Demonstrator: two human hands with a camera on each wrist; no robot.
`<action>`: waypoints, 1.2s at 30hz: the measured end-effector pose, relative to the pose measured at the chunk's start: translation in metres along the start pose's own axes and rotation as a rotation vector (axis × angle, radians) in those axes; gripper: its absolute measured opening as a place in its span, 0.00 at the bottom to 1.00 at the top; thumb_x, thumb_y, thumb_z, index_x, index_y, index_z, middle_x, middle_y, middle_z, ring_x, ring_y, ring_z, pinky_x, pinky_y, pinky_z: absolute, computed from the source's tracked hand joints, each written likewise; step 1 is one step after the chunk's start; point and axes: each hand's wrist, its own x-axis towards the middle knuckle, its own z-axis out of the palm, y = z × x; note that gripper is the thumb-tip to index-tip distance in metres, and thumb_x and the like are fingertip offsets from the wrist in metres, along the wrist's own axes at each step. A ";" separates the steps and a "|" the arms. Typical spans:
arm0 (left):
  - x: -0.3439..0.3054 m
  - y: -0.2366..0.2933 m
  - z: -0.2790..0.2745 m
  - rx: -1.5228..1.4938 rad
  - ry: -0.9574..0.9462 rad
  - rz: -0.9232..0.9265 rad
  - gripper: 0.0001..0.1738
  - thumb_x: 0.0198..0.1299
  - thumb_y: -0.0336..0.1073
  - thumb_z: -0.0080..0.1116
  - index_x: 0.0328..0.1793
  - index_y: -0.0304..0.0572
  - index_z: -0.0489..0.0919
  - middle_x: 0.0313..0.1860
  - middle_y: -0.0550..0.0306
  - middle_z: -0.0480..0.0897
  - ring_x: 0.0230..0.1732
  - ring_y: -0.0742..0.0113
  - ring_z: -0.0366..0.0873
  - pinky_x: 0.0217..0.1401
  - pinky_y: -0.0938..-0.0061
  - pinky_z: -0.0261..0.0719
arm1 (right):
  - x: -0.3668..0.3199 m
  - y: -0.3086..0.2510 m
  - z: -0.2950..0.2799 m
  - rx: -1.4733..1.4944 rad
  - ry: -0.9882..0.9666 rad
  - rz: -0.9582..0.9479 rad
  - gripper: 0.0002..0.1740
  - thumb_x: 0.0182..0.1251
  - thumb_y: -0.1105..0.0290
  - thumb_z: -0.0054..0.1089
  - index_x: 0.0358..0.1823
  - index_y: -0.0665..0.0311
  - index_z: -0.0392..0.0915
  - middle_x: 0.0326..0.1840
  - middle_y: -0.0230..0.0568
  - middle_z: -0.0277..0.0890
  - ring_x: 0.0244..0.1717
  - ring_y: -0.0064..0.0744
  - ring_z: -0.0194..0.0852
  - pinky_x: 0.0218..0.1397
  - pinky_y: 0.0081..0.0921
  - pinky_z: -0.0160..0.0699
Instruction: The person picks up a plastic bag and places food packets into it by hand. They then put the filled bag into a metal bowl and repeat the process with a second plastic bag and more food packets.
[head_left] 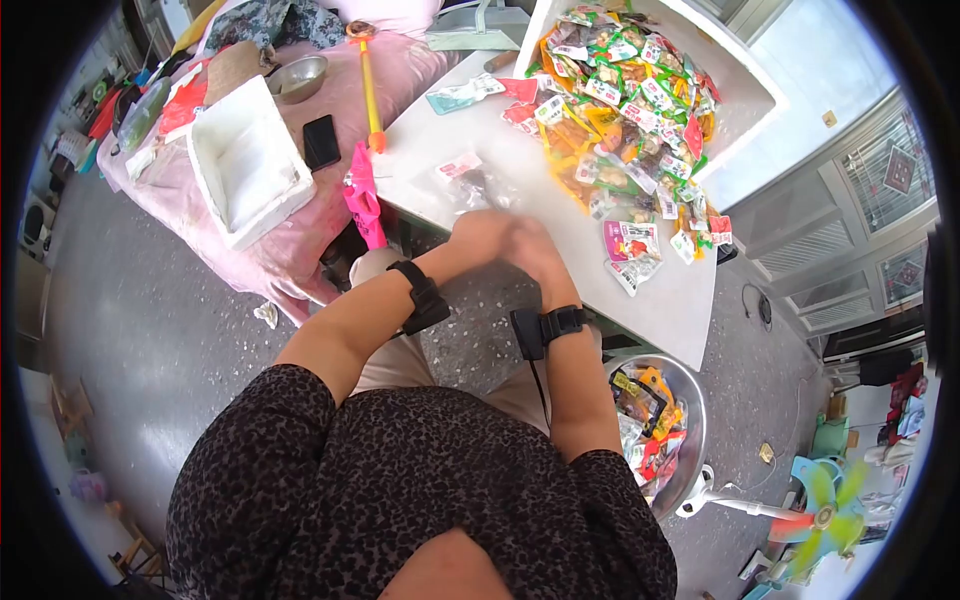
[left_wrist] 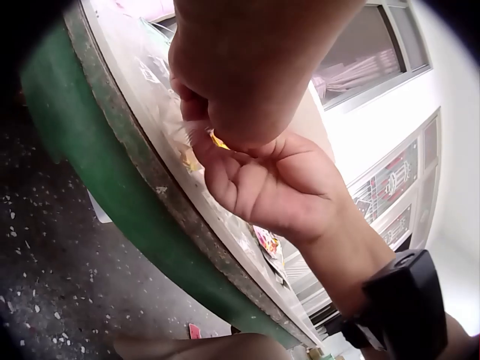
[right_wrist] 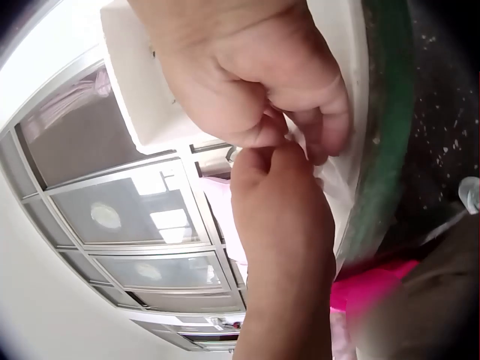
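Observation:
Both hands meet above the near edge of the white table [head_left: 400,195]. My left hand [head_left: 478,238] and right hand [head_left: 535,252] have their fingertips together, slightly blurred in the head view. A piece of clear plastic packet [left_wrist: 193,132] with a serrated edge pokes out at the fingertips in the left wrist view. Thumbs and curled fingers of both hands pinch it; most of it is hidden behind them. Just beyond the hands lies a clear pouch [head_left: 478,188] with a red-and-white label and dark contents. Right of the hands is a pink-and-white snack packet [head_left: 630,240].
A heap of colourful snack packets [head_left: 625,100] spills from a large white foam box [head_left: 755,105]. Below the table's right side stands a metal basin [head_left: 697,420] of packets, near a fan [head_left: 822,517]. An empty foam box [head_left: 205,165] and a phone [head_left: 321,142] lie on the pink bed.

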 end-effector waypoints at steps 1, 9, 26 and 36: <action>0.003 -0.006 0.007 -0.012 0.051 0.008 0.13 0.48 0.36 0.43 0.40 0.44 0.72 0.35 0.49 0.76 0.39 0.54 0.73 0.40 0.64 0.70 | 0.000 -0.007 -0.007 -0.128 0.049 -0.004 0.17 0.48 0.78 0.43 0.42 0.66 0.67 0.37 0.42 0.70 0.38 0.37 0.70 0.36 0.29 0.73; 0.005 -0.030 0.049 -0.033 0.396 0.173 0.07 0.43 0.32 0.47 0.30 0.42 0.71 0.25 0.52 0.72 0.28 0.52 0.71 0.31 0.63 0.70 | 0.008 -0.038 -0.081 -0.994 0.675 -0.449 0.11 0.48 0.70 0.48 0.33 0.67 0.71 0.31 0.51 0.72 0.34 0.47 0.70 0.36 0.33 0.68; 0.008 -0.032 0.048 -0.082 0.549 0.306 0.04 0.38 0.30 0.51 0.22 0.43 0.68 0.22 0.53 0.69 0.27 0.54 0.71 0.29 0.64 0.70 | 0.032 -0.033 -0.132 -1.465 0.531 -0.266 0.09 0.48 0.70 0.46 0.30 0.66 0.70 0.31 0.53 0.71 0.37 0.50 0.69 0.41 0.41 0.67; 0.008 -0.031 0.047 -0.058 0.459 0.237 0.04 0.38 0.31 0.51 0.22 0.42 0.69 0.21 0.54 0.69 0.27 0.55 0.70 0.30 0.65 0.70 | 0.030 -0.082 -0.202 -1.601 1.105 -0.531 0.15 0.45 0.66 0.52 0.36 0.62 0.69 0.39 0.43 0.71 0.46 0.46 0.65 0.42 0.44 0.66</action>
